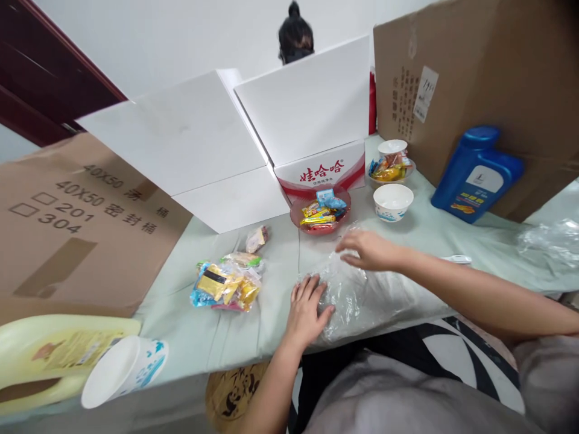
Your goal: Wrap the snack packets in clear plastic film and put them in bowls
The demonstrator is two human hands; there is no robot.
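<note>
A clear plastic bag (357, 295) lies crumpled near the front edge of the cloth-covered table. My left hand (307, 310) rests palm down on the bag's left edge, fingers apart. Over the bag's upper part is my right hand (373, 250), its fingers loosely bent and the thumb apart from them. Just beyond the right hand sits a red translucent bowl (296, 218) of wrapped snacks (321, 211). To the left of my left hand is a pile of snack packets (226, 286), with a small packet (257, 239) behind it.
White paper bowls (393, 202) and another snack bowl (373, 181) stand at the back right, near a blue bottle (477, 175). White panels (307, 102) and cardboard boxes (470, 90) border the table. A yellow jug (67, 355) and paper bowl (122, 371) are front left. A person's head shows behind.
</note>
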